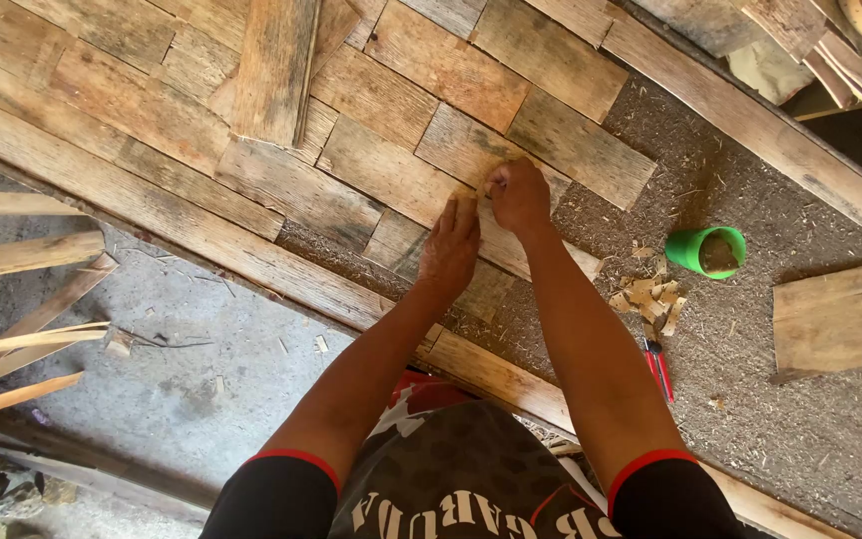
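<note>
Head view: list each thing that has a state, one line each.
Left hand: flat, palm down on a wood strip.
Right hand: fingers closed, pressing the strip's upper edge.
Green cup: on its side, mouth toward camera.
Loose wood square: lying flat, apart.
Wood scraps: piled beside the cup.

Cup (706, 251) right of hands, wood scraps (647, 296) btwn, offcut (820, 321) further right.

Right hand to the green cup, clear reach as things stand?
Probably yes. The right hand rests on the wood strip, and the green cup lies on its side to its right; only bare board and small wood scraps are nearby.
</note>
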